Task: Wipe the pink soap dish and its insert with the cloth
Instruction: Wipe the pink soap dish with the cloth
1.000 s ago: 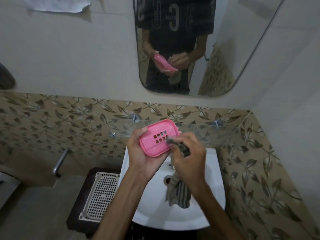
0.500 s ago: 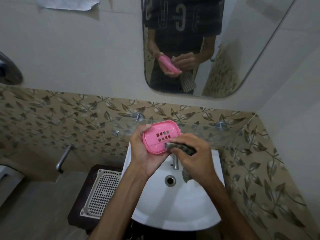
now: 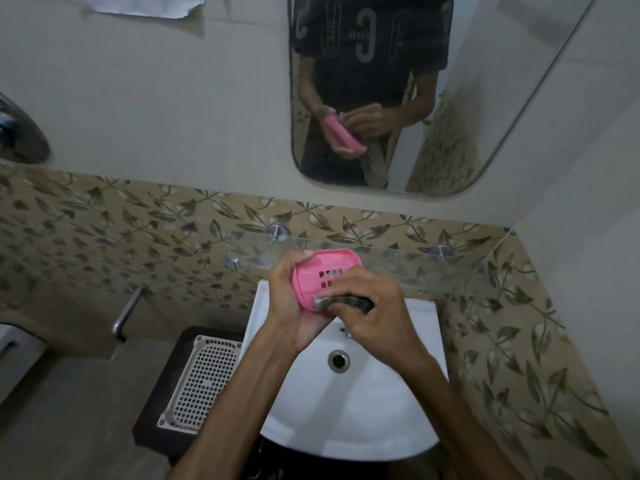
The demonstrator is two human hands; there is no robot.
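My left hand (image 3: 289,303) holds the pink soap dish (image 3: 322,273) from below and the left, over the back of the sink. The dish is tilted toward me and shows a block of small square holes. My right hand (image 3: 372,306) is closed on a dark striped cloth (image 3: 349,303) and presses it against the dish's lower right edge. Most of the cloth is bunched inside the hand. I cannot tell the insert apart from the dish.
A white basin (image 3: 349,410) with a drain (image 3: 338,361) lies under my hands. A glass shelf (image 3: 433,268) runs along the leaf-patterned tiles behind. A white perforated tray (image 3: 204,379) sits on a dark stand at the left. The mirror (image 3: 398,98) above reflects the person.
The cloth end that hung below my right hand is now gathered into it. My right hand has slid down to the dish's lower edge, and the dish has tilted further.
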